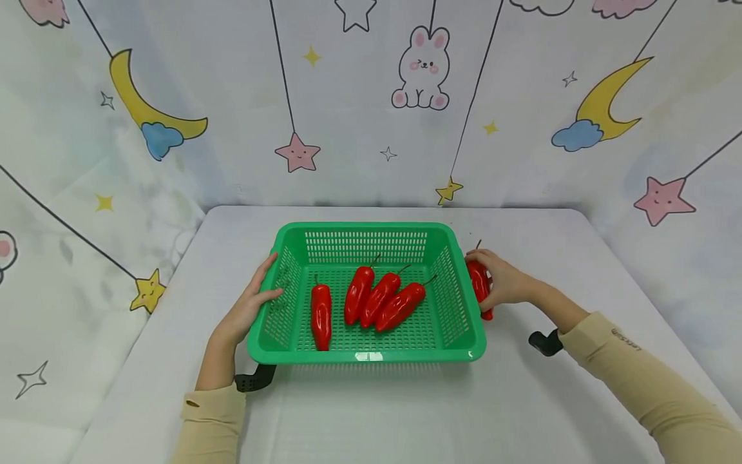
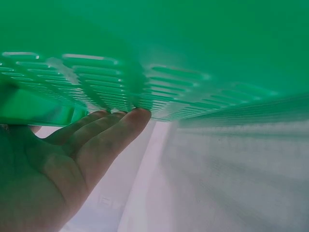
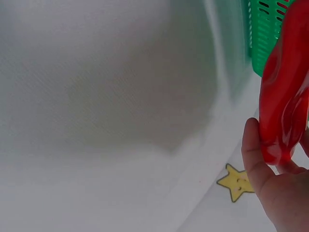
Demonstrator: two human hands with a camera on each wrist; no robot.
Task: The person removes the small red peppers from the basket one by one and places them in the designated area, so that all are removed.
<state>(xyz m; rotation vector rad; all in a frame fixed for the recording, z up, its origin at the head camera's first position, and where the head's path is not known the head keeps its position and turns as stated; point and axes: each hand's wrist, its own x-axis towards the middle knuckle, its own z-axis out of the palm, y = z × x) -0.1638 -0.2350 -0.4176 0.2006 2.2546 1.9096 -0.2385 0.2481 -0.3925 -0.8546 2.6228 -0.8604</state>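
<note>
A green slotted basket [image 1: 371, 356] stands on the white table with several red peppers [image 1: 321, 316] lying in it, three of them close together right of the middle. At its left side is my left hand [image 1: 246, 312], thumb over the rim and fingers along the outside; in the left wrist view the straight fingers of that hand [image 2: 91, 154] touch the slotted wall. Just outside the right wall, my right hand [image 1: 504, 280] grips another red pepper [image 1: 478, 280]. The right wrist view shows this pepper [image 3: 285, 92] between the thumb and fingers of the hand [image 3: 285, 188].
White table surface [image 1: 371, 419] extends in front of the basket and to both sides. Behind it hangs a pale cloth [image 1: 359, 180] printed with stars, moons and a rabbit. A black strap piece [image 1: 545, 343] shows by the right wrist, another [image 1: 255, 379] by the left.
</note>
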